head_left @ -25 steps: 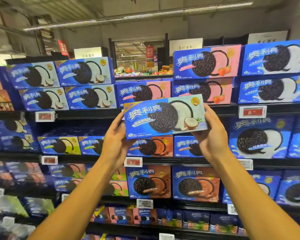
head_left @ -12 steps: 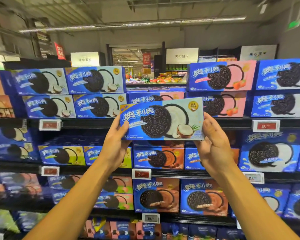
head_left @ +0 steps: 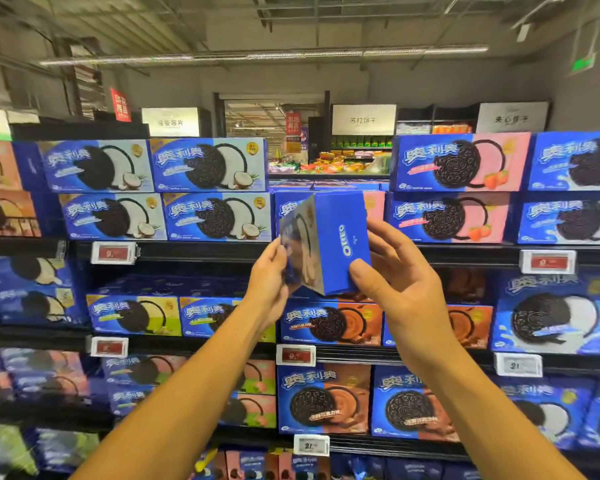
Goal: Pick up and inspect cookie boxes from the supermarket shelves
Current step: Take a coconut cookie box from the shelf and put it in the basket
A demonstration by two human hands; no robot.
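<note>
1. Two hands share the box (head_left: 340, 244): our left hand (head_left: 269, 282) pinches its printed face, our right hand (head_left: 397, 289) cups the blue side, fingers spread.
2. We judge it light, stiff cardboard; grip the edges.
3. Shelves (head_left: 447, 252) behind.

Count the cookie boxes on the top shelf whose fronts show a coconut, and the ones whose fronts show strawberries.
Coconut boxes: 4
Strawberry boxes: 2
Total: 6
</note>
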